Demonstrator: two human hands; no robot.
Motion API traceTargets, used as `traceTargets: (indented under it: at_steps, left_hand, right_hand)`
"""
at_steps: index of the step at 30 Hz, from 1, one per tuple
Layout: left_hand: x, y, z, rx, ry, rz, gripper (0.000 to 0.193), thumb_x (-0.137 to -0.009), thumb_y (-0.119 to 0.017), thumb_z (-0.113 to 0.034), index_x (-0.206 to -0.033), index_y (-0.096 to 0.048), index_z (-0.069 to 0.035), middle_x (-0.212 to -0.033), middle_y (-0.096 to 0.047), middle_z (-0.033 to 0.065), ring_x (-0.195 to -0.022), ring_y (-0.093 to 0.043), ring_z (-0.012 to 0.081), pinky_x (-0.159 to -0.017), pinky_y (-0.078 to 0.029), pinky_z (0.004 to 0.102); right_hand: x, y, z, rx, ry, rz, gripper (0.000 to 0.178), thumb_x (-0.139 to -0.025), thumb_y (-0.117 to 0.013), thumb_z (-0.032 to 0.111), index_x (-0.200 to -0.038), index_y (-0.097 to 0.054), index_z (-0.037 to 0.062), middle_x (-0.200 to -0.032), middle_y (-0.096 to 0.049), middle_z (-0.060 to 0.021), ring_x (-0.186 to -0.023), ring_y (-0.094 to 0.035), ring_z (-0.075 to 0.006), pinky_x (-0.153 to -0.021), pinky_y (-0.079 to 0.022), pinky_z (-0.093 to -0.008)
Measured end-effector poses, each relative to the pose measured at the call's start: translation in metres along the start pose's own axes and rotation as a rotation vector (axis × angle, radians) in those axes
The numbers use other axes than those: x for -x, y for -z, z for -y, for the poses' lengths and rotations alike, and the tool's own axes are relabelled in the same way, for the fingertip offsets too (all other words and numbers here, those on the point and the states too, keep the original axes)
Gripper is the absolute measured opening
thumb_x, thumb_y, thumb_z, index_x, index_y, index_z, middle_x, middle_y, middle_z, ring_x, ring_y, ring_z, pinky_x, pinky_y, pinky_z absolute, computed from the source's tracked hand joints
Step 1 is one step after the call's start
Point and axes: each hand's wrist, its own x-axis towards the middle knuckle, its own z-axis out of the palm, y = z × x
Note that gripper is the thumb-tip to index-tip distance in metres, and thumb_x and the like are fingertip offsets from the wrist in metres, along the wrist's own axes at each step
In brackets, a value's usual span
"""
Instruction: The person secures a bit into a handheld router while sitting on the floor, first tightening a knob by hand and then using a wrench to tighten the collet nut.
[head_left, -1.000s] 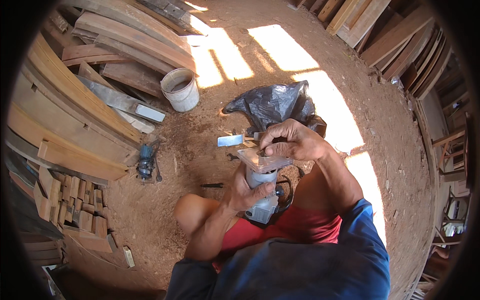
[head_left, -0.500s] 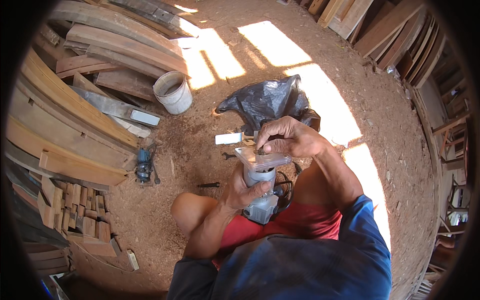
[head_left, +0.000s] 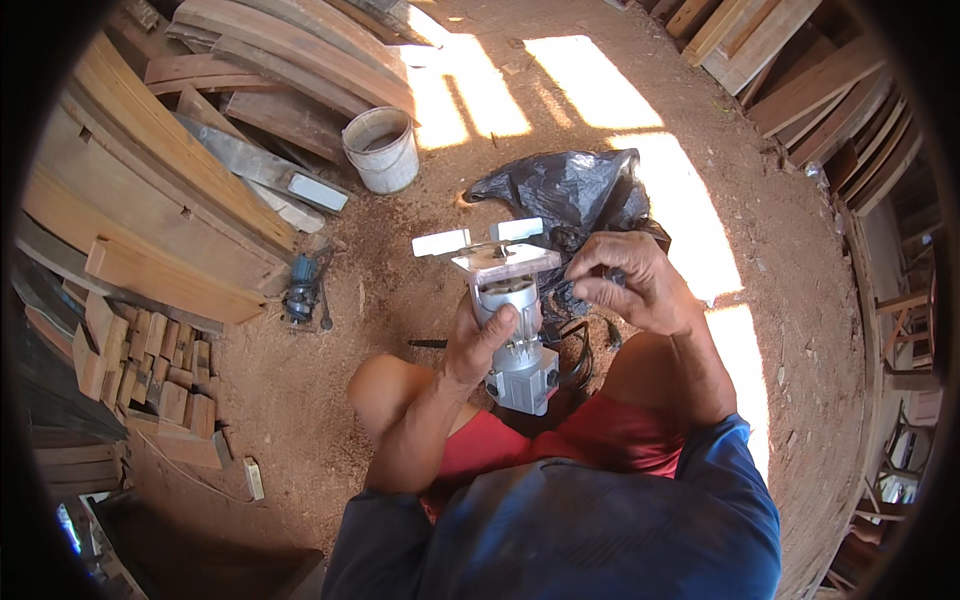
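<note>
My left hand (head_left: 474, 345) is wrapped around the silver body of a trim router (head_left: 518, 372), held upside down above my lap. Its clear base plate (head_left: 530, 262) faces up, and a small dark metal piece (head_left: 503, 250) stands at the plate's middle. Just right of the plate, apart from it, is my right hand (head_left: 645, 285) with fingers curled and thumb close to them. A small dark thing seems to be in those fingers, too hidden to name. The router's black cord (head_left: 578, 365) loops beside my right knee.
A crumpled black plastic bag (head_left: 560, 190) lies ahead, with two white-ended pieces (head_left: 440, 242) nearer me. Left stand a whitish bucket (head_left: 382, 150), a blue power tool (head_left: 302, 290), curved timbers (head_left: 160, 210) and stacked wood blocks (head_left: 150, 350). More boards (head_left: 760, 50) lean at far right.
My right hand has lifted off the base plate and moved to the right. The router has shifted slightly and shows more of its body. The view has swung a little.
</note>
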Motion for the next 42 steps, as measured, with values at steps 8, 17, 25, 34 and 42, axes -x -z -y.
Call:
traceTargets:
  at_steps: [8,17,25,34,42]
  left_hand:
    - [0.002,0.019,-0.007,0.048,-0.061,-0.132,0.056,-0.097,-0.068,-0.044,-0.128,-0.058,0.002,-0.102,-0.069,0.0089,-0.089,-0.067,0.0148,-0.075,-0.057,0.0304]
    - [0.002,0.02,-0.013,0.037,-0.045,-0.066,0.061,-0.091,-0.078,-0.038,-0.132,-0.056,0.001,-0.112,-0.067,0.0074,-0.1,-0.065,0.0151,-0.088,-0.054,0.0323]
    - [0.002,0.019,-0.013,-0.067,-0.143,-0.046,0.07,-0.088,-0.081,-0.033,-0.139,-0.051,0.003,-0.122,-0.064,0.0099,-0.108,-0.062,0.0165,-0.093,-0.051,0.0328]
    - [0.0,0.018,-0.011,-0.158,-0.139,-0.005,0.073,-0.088,-0.081,-0.028,-0.142,-0.044,0.005,-0.127,-0.06,0.0134,-0.114,-0.06,0.0194,-0.098,-0.05,0.0349]
    - [-0.002,0.0,-0.012,-0.222,-0.079,0.059,0.076,-0.086,-0.083,-0.034,-0.139,-0.045,0.004,-0.118,-0.062,0.0116,-0.108,-0.061,0.0185,-0.093,-0.051,0.0349]
  right_hand:
    - [-0.007,-0.043,0.005,0.069,0.106,0.043,0.027,-0.087,-0.079,0.012,-0.11,-0.07,0.0007,-0.1,-0.067,-0.0161,-0.097,-0.064,-0.0375,-0.085,-0.053,-0.0465]
    - [-0.006,-0.069,-0.005,-0.389,-0.304,0.112,0.025,-0.108,-0.056,0.019,-0.101,-0.067,-0.0025,-0.08,-0.064,-0.0076,-0.077,-0.061,-0.0155,-0.069,-0.049,-0.0343]
    - [-0.009,-0.056,0.003,-0.342,-0.433,0.221,0.036,-0.111,-0.051,0.025,-0.099,-0.069,-0.0034,-0.077,-0.065,-0.0059,-0.073,-0.057,-0.0117,-0.067,-0.05,-0.0331]
    - [-0.006,-0.044,-0.005,-0.271,-0.437,0.015,0.024,-0.106,-0.061,0.02,-0.097,-0.071,-0.0002,-0.084,-0.064,-0.0028,-0.081,-0.058,-0.0119,-0.074,-0.05,-0.031]
    - [-0.024,-0.01,-0.025,-0.445,-0.339,-0.032,0.025,-0.096,-0.074,0.011,-0.12,-0.076,0.0048,-0.098,-0.073,-0.0028,-0.092,-0.064,-0.012,-0.082,-0.052,-0.0297]
